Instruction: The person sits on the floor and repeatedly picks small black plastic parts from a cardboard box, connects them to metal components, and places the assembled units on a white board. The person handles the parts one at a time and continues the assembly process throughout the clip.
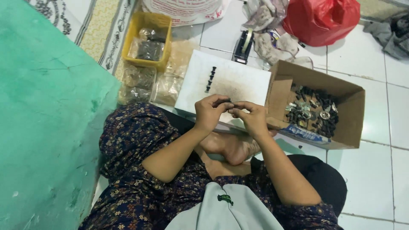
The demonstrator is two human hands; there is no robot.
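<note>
The person sits on the floor and holds a small black part (pixel 223 102) between the two hands, just above the near edge of a white board (pixel 238 81). The part looks light, hard and stiff, probably plastic or rubber with metal, and so small that it can slip away easily. I think it is best taken with the fingertips at its two ends, as is done here.

The left hand (pixel 209 111) is closed, its thumb and first fingers pinched on one end of the part. The right hand (pixel 252 116) is also curled shut, and its fingertips meet the other end, so both hands nearly touch each other.

Beyond the hands, a short row of similar black pieces (pixel 211 79) stands on the board. To the right of the right hand lies an open cardboard box (pixel 353 123) with many black and silver parts.
</note>
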